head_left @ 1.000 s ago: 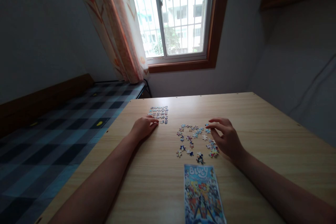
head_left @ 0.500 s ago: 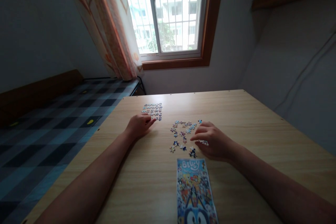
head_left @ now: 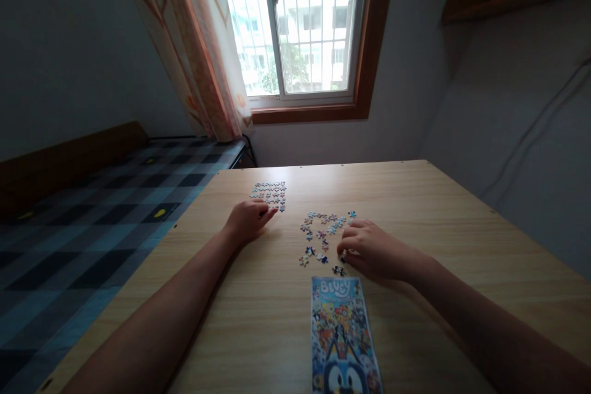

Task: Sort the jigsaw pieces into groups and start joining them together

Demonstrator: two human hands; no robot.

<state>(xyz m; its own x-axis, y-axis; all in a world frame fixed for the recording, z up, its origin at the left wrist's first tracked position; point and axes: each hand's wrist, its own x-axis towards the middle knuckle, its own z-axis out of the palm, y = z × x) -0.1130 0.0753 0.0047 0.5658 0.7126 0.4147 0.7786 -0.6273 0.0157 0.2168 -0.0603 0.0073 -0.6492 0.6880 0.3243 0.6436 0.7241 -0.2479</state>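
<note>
My right hand [head_left: 372, 247] is low over the table, its thumb and fingers pinched on a small dark-and-white jigsaw puzzle piece [head_left: 342, 257]. Loose puzzle pieces [head_left: 318, 236] lie in a scattered cluster to its left, and another dark piece [head_left: 338, 271] is just below its fingertips. Over on the left, my left hand [head_left: 248, 220] rests on the table, thumb and forefinger apart, holding nothing I can see. Its fingertips are at the near edge of puzzle pieces laid in rows [head_left: 272, 191], and they cover some of them.
A printed Bluey picture sheet [head_left: 344, 332] lies on the wooden table [head_left: 258, 320] close to me. Left of the table is a bed with a checked cover [head_left: 115, 209]. A window [head_left: 314, 31] and a curtain [head_left: 194, 43] are beyond the far edge.
My right hand's fingers have closed from a spread pose onto a puzzle piece near the lower pieces. My left hand stays almost where it was.
</note>
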